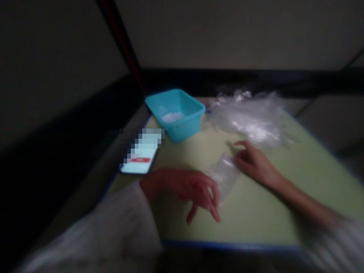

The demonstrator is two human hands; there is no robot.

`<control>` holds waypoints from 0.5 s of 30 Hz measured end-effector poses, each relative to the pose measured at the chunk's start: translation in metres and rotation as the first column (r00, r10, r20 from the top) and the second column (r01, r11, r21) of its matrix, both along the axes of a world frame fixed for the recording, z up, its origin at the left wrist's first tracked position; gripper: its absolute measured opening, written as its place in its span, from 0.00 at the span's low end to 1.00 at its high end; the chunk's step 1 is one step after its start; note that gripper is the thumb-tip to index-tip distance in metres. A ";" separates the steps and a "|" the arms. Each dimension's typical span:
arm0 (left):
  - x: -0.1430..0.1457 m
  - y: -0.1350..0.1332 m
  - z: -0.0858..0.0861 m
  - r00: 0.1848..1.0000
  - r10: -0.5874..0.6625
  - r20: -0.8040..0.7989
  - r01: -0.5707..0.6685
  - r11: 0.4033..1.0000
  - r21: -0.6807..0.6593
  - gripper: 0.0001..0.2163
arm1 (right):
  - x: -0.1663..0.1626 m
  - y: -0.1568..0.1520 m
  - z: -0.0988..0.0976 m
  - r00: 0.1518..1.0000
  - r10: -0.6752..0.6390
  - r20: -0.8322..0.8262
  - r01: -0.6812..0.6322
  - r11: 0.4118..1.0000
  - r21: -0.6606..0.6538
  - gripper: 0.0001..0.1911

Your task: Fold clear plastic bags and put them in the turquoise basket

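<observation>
A small clear plastic bag (pixel 226 175) lies on the table between my two hands. My left hand (pixel 199 189) is at the bag's left edge, its fingers bent and spread apart, with nothing visible in them. On the other side, my right hand (pixel 254 163) is beside the bag's upper right edge. Its index finger reaches out while the other fingers curl loosely, and I see nothing held there. Whether either hand touches the bag is hard to tell in the dim, blurred picture.
At the back stands a turquoise plastic basket (pixel 186 131) with something whitish inside. A heap of clear plastic bags (pixel 253 117) lies right of it. Along the left edge rests a lit phone (pixel 139 163). The yellow-green table (pixel 256 223) has a blue edge; walls rise behind it.
</observation>
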State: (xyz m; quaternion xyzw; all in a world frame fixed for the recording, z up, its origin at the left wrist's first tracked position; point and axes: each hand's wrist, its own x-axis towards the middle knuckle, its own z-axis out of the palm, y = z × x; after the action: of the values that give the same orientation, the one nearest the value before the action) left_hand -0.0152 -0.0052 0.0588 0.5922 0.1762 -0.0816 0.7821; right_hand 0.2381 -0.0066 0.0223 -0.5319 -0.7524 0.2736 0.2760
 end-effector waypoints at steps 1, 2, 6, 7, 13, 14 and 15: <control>-0.001 0.002 -0.001 0.998 0.054 0.022 -0.055 0.998 0.029 0.20 | 0.000 0.000 -0.001 1.000 0.001 0.021 -0.002 1.000 0.018 0.18; -0.001 0.005 -0.004 0.992 0.114 0.046 -0.117 0.991 0.065 0.19 | 0.000 0.000 -0.002 0.999 0.001 0.041 -0.003 0.999 0.036 0.17; 0.005 0.015 -0.020 0.862 0.465 0.203 -0.507 0.796 0.330 0.09 | -0.002 0.000 -0.006 0.995 -0.015 0.099 0.005 0.995 0.100 0.15; 0.007 0.017 -0.025 0.798 0.551 0.244 -0.598 0.679 0.426 0.07 | -0.002 0.000 -0.007 0.994 -0.020 0.105 0.008 0.994 0.113 0.14; 0.013 0.025 -0.042 0.680 0.672 0.294 -0.603 0.283 0.746 0.04 | -0.004 -0.001 -0.007 0.994 -0.036 0.108 0.020 0.989 0.143 0.11; 0.013 0.024 -0.043 0.687 0.670 0.280 -0.590 0.291 0.753 0.05 | -0.004 -0.002 -0.007 0.993 -0.036 0.113 0.019 0.989 0.150 0.11; 0.013 0.024 -0.043 0.695 0.667 0.270 -0.582 0.301 0.756 0.05 | -0.003 -0.002 -0.006 0.992 -0.037 0.122 0.017 0.986 0.166 0.10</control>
State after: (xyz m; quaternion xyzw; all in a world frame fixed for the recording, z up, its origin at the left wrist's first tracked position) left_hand -0.0026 0.0187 0.0155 0.7537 0.4450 0.2881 0.3884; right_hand 0.2347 -0.0083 0.0159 -0.5334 -0.7809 0.1732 0.2751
